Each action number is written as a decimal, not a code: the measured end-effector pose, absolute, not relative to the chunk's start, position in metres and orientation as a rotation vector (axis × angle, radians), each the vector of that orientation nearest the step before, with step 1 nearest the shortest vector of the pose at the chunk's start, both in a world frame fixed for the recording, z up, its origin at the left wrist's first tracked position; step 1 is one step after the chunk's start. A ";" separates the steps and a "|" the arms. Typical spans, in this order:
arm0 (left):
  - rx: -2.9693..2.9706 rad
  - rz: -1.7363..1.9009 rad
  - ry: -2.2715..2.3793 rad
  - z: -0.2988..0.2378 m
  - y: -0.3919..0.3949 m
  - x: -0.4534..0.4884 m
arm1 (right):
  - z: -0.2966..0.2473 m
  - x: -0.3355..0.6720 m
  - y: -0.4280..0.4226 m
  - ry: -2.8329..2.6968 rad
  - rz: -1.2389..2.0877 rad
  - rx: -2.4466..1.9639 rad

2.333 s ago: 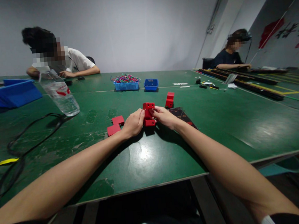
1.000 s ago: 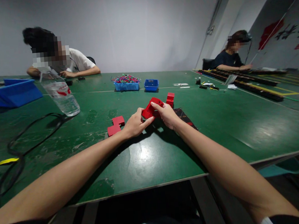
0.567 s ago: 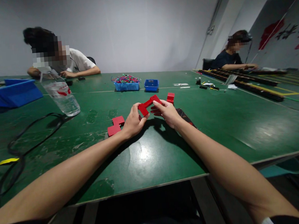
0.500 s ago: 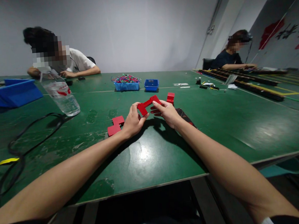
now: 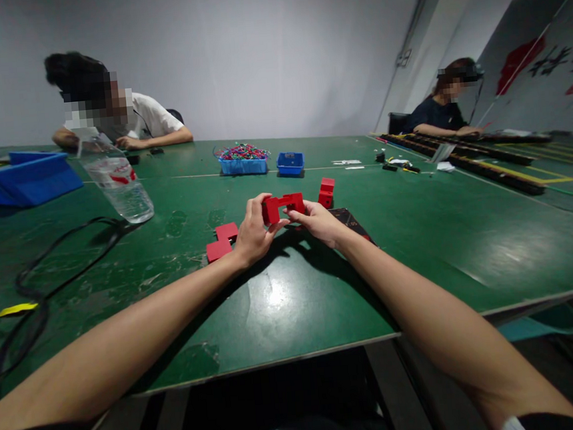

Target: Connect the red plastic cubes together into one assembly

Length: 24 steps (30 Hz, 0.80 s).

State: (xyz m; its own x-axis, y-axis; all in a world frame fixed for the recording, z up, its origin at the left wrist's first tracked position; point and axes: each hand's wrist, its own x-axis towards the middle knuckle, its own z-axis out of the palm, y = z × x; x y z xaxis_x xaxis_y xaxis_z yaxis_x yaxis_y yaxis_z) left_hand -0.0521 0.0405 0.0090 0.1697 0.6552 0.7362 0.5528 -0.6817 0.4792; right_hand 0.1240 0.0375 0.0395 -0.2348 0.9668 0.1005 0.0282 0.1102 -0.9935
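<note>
A red U-shaped block part (image 5: 271,211), with a thin bridge between two thicker ends, is held just above the table between both hands. My left hand (image 5: 255,234) is closed on its left end, fingers behind and thumb below. At the right end, my right hand (image 5: 321,224) grips it with the thumb in front; some of its fingers are hidden. Red blocks (image 5: 218,250) lie beside my left wrist. Another red block piece (image 5: 327,193) stands behind my right hand. A flat black object (image 5: 351,221) lies partly under the right hand's side.
On the green table (image 5: 276,323) stand a water bottle (image 5: 124,189), a large blue bin (image 5: 22,178), a tray of colourful small parts (image 5: 243,165) and a small blue tray (image 5: 291,164). A black cable (image 5: 42,290) runs at left. Two people sit across, near long dark strips (image 5: 483,164) at right.
The red part has been turned from a slant to nearly level, its opening now facing down. My right hand has shifted slightly lower around its end.
</note>
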 end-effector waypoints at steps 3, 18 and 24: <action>2.339 1.554 1.120 0.010 0.039 -0.053 | 0.038 0.124 0.037 -1.511 1.279 -1.059; 2.357 1.376 1.171 0.016 0.028 -0.050 | 0.033 0.120 0.040 -1.500 1.301 -1.120; 2.497 1.330 1.042 0.013 0.030 -0.051 | 0.038 0.117 0.041 -1.363 1.146 -1.031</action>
